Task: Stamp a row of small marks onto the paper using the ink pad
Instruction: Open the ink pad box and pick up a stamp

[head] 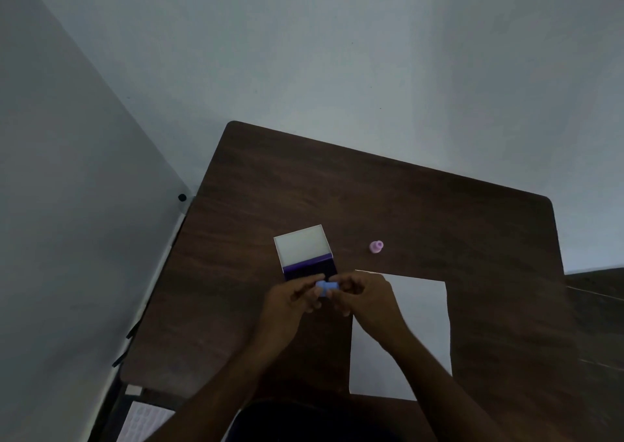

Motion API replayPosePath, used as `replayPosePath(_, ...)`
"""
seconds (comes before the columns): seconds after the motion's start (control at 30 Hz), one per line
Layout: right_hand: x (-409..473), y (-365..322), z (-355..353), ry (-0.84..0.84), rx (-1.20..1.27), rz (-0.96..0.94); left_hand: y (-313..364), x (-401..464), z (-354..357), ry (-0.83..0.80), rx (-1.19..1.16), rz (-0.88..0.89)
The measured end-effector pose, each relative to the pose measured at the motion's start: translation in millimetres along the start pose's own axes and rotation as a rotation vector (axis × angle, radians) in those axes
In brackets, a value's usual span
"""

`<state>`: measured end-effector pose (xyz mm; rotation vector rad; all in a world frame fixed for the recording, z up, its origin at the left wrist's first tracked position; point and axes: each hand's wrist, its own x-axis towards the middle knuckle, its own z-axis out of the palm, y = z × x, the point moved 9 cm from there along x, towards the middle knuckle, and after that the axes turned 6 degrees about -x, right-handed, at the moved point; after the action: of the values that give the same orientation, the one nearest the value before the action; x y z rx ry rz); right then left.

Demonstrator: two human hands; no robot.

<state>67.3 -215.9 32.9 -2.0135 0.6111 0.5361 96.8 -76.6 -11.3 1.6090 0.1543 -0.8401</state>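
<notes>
left grip (290,301) + right grip (366,301): both pinch blue stamp (326,287) | just before pad (305,252) | paper (418,323) right of pad | pink stamp (376,247) right of pad

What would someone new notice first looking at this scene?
Both hands, left hand and right hand, meet at the table's middle, pinching a small blue stamp. Just beyond them sits the open ink pad, its white lid raised. A white paper lies to the right, and a small pink stamp stands apart behind it.

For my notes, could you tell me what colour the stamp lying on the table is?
Pink stamp, head view.
</notes>
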Motion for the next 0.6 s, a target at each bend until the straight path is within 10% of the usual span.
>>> replayPosePath(0.6,4,-4,14,0.079,-0.077,-0.135,6,-17,-19,0.112,-0.128,0.047)
